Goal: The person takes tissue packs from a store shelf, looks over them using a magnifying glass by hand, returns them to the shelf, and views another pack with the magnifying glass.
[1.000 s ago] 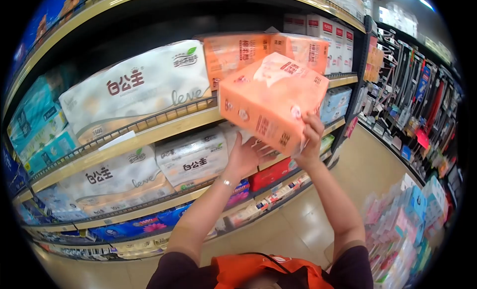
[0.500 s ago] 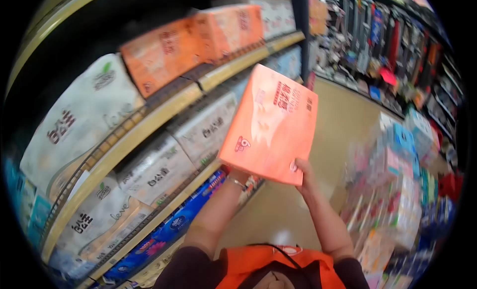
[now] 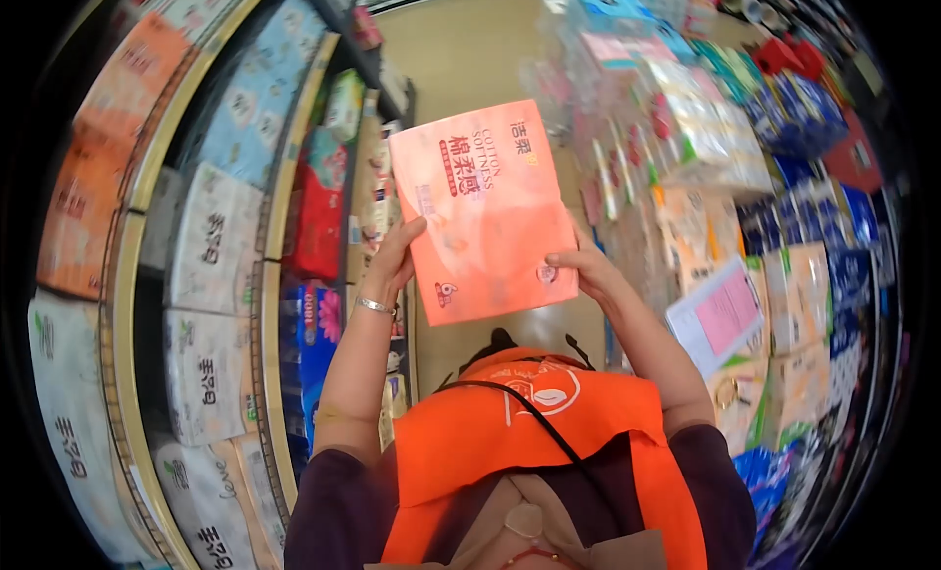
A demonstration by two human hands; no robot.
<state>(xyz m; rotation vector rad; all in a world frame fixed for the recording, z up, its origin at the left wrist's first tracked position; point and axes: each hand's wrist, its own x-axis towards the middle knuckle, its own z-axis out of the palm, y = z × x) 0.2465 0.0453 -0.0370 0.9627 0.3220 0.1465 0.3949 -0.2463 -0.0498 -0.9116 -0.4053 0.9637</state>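
Observation:
An orange-pink pack of tissues [image 3: 490, 217] with Chinese lettering and the words "Cotton Softness" is held up in front of my body, its printed face toward me. My left hand [image 3: 394, 256] grips its left edge, thumb on the front. On the lower right edge, my right hand [image 3: 586, 266] clasps it with the thumb pressed near a small round mark. The fingers of both hands are partly hidden behind the pack. A silver bracelet [image 3: 376, 306] is around my left wrist.
Shelves [image 3: 127, 315] at left carry white packs [image 3: 214, 237], orange packs [image 3: 132, 80] and a red pack [image 3: 321, 202]. At right, stacked tissue packs [image 3: 794, 296] stand beside the aisle, with a clipboard with pink paper [image 3: 720, 310] on them. Tiled floor [image 3: 461, 50] runs ahead.
My view has turned right and downward, toward the stacks. The tissue pack has come closer to upright before me, and my left hand now shows at its left edge instead of beneath it.

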